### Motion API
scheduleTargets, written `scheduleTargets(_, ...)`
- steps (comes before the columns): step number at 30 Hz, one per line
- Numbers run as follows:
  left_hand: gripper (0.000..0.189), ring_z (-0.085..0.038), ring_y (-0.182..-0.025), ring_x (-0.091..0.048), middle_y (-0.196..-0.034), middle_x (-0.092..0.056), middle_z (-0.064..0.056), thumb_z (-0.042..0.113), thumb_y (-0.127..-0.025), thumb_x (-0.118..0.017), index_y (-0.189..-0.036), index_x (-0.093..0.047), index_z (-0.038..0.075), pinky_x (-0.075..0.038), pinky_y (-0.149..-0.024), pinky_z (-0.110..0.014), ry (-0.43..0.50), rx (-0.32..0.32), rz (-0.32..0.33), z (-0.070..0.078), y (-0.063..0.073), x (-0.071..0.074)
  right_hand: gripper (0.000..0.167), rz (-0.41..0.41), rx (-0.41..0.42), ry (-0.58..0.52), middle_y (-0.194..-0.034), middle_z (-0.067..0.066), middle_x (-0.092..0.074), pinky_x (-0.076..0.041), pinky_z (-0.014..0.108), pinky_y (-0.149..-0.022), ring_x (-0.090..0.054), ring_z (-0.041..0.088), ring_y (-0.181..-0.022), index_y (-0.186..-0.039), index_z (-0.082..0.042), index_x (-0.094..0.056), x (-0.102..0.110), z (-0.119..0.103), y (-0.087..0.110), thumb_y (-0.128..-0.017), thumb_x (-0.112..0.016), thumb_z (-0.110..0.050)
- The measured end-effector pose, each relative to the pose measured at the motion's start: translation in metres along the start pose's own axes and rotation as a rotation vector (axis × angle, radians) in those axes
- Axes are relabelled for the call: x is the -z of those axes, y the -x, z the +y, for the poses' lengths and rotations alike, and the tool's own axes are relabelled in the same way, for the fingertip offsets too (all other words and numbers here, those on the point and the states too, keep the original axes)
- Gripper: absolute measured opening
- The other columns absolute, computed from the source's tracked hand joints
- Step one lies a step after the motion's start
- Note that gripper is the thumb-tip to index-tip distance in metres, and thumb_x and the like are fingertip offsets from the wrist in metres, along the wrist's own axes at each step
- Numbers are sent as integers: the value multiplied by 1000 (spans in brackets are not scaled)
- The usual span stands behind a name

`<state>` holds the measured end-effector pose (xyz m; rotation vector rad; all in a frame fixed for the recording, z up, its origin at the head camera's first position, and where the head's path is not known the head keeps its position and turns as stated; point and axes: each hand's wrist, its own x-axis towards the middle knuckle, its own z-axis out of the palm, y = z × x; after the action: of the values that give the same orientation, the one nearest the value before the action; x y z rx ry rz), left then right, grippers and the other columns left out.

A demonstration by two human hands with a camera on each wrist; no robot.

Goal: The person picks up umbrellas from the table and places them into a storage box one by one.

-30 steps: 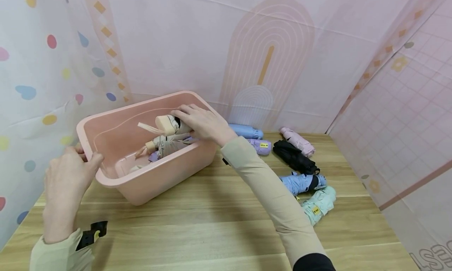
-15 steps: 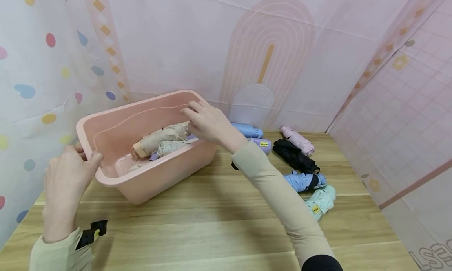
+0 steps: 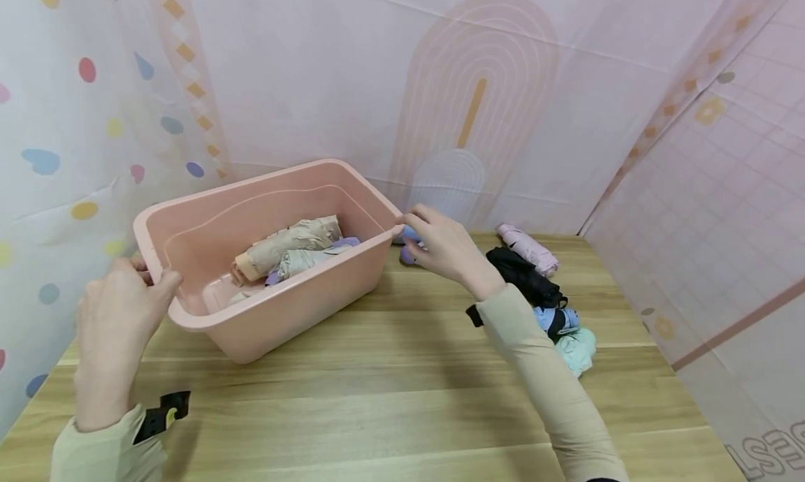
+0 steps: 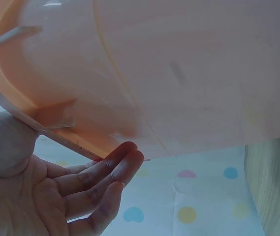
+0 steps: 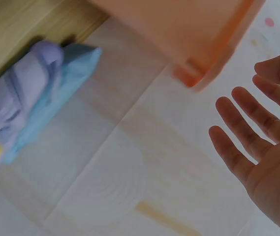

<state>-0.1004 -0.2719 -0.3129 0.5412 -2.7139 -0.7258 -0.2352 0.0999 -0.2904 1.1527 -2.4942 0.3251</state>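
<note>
A pink plastic tub stands on the wooden table. My left hand grips its left rim, thumb over the edge; in the left wrist view the fingers curl beneath the rim. Inside lie a folded beige umbrella, a greyish one and something purple, partly covered. My right hand is empty at the tub's right end, its fingertips near the corner. The right wrist view shows those fingers spread and apart from the tub.
Right of the tub lie several folded umbrellas: lavender, light blue, pink, black, another blue one and mint. The right arm hides parts of some. A printed curtain hangs behind the table.
My right hand let go of the beige umbrella, which now lies in the tub, then moved right and out over the rim. My left hand stays on the tub.
</note>
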Motion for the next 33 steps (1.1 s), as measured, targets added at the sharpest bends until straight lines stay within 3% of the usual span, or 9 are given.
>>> scheduleTargets(5,42,-30,-61,-51,-78,-60,-24,37,-88,-46,-94,-52,-4,-32,-43,-31,10,12,-10,0,0,0,29,-85,-81,-3,-112,6,-61,-50,35,-71,-61,19,-91,-119,-9,-61,6,17,29,-90,-59,-13)
scheduleTargets(11,37,-23,-53,-45,-60,-51,-11,35,-89,-46,-86,-50,-2,-31,-42,-32,12,5,-18,-1,1,1,33,-183,-196,-19,-117,8,-61,-51,38,-75,-63,23,-99,-124,-11,-59,12,36,62,-91,-58,-17)
scheduleTargets(14,37,-22,-52,-45,-57,-51,-10,33,-89,-46,-84,-50,-3,-32,-42,-31,5,-8,-18,-1,1,2,34,-217,-237,-42,-120,9,-61,-51,38,-74,-62,21,-95,-125,-9,-58,15,41,76,-92,-57,-16)
scheduleTargets(18,36,-24,-54,-46,-57,-50,-10,34,-89,-46,-80,-49,0,-31,-43,-31,-5,-13,-19,0,0,1,31,-206,-253,-61,-118,11,-62,-50,41,-81,-61,22,-94,-121,-7,-60,19,50,98,-91,-58,-15)
scheduleTargets(24,39,-27,-56,-48,-64,-55,-16,35,-89,-46,-88,-51,-3,-32,-42,-32,4,-4,-19,-1,-1,0,33,-217,-269,-101,-118,17,-62,-47,47,-92,-60,31,-109,-120,-2,-59,24,68,136,-88,-59,-10)
scheduleTargets(33,48,-30,-60,-52,-80,-60,-26,35,-89,-46,-103,-51,-10,-34,-42,-31,10,5,-20,-1,-1,0,32,-259,-297,-108,-114,16,-64,-49,49,-87,-62,34,-105,-117,0,-60,34,77,197,-87,-63,-7)
